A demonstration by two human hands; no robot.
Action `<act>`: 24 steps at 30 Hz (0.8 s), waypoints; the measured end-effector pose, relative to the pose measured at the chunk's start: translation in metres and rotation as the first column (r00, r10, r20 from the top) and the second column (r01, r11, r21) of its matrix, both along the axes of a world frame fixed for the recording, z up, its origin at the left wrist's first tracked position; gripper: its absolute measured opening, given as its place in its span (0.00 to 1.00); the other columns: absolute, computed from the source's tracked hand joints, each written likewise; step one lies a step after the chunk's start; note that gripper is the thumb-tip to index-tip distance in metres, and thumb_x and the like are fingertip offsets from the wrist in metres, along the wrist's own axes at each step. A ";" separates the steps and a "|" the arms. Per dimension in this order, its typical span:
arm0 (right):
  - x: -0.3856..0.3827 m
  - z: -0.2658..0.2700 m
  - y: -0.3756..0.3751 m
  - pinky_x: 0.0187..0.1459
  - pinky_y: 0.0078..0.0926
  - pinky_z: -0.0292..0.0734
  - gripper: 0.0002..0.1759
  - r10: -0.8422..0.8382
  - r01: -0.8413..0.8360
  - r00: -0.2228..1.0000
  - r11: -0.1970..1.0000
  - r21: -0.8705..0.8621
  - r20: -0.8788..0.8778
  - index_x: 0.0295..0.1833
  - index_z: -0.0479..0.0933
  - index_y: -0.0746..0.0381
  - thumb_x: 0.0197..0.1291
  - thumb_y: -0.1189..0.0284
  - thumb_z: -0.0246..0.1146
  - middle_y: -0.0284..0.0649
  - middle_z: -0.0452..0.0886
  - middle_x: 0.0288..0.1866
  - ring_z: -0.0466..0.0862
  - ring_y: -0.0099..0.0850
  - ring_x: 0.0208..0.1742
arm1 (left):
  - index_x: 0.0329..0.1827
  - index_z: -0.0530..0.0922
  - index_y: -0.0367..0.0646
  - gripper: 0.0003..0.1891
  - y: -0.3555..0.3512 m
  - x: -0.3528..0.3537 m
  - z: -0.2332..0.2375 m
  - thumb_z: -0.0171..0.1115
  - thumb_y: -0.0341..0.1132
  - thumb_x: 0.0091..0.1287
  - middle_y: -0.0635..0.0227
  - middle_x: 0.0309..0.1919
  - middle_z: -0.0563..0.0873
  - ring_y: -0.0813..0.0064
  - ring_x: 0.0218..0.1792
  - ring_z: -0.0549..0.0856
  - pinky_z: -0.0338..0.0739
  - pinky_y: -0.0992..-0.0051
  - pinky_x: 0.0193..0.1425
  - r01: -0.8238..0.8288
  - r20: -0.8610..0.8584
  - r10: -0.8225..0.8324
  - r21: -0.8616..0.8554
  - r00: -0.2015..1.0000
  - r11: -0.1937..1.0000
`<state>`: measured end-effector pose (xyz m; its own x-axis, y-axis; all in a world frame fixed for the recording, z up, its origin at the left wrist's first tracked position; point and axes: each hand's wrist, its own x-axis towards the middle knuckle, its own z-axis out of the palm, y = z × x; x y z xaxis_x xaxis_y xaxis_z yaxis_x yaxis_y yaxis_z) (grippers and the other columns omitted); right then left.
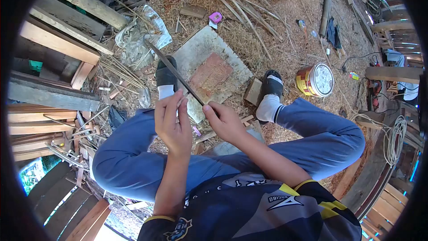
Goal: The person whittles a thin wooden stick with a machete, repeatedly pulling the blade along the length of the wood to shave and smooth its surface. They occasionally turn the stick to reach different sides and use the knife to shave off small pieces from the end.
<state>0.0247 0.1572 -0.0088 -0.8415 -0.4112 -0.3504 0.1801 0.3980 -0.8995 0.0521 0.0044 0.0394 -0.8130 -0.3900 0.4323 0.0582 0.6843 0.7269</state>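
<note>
A long, thin dark blade or bar point(171, 69) runs diagonally from the upper left down to my hands, above the ground. My right hand point(225, 120) is closed around its lower end. My left hand point(173, 122) is beside the bar, its fingers bent and pinched near a small thin light piece point(187, 93) that touches or crosses the bar. Under the bar lies a pale worn board point(238, 62) with a reddish flat slab point(213, 72) on it. Exactly how the left fingertips hold the small piece is hard to make out.
A yellow-and-red bucket with a whitish lid point(321, 79) stands right of my foot. A wood block point(253, 91) sits between the board and that foot. Clear plastic point(156, 27), a pink object point(215, 17) and long sticks point(249, 13) lie beyond. Stacked planks point(58, 40) line the left.
</note>
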 end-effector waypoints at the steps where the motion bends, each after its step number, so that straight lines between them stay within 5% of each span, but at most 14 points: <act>1: 0.001 -0.003 0.001 0.34 0.48 0.75 0.27 0.012 -0.012 1.000 1.000 -0.006 -0.015 0.41 0.82 0.64 0.79 0.49 0.57 0.53 0.81 0.25 0.84 0.52 0.29 | 0.58 0.88 0.35 0.14 0.000 0.003 0.001 0.67 0.18 0.71 0.59 0.41 0.87 0.70 0.41 0.88 0.83 0.72 0.47 0.002 0.021 -0.002 -0.002 1.000 1.000; 24: 0.010 -0.031 0.024 0.32 0.45 0.74 0.18 0.013 -0.031 0.990 0.991 -0.128 -0.143 0.38 0.79 0.62 0.74 0.58 0.62 0.50 0.79 0.26 0.83 0.51 0.28 | 0.49 0.85 0.35 0.10 0.018 0.025 -0.014 0.66 0.15 0.68 0.58 0.39 0.83 0.59 0.45 0.88 0.87 0.65 0.52 0.248 -0.037 -0.247 0.025 0.968 0.968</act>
<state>0.0349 0.1815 -0.0394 -0.8691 -0.4644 -0.1706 0.0395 0.2787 -0.9596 0.0775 0.0226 0.0256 -0.8713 -0.1910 0.4521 0.2478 0.6238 0.7412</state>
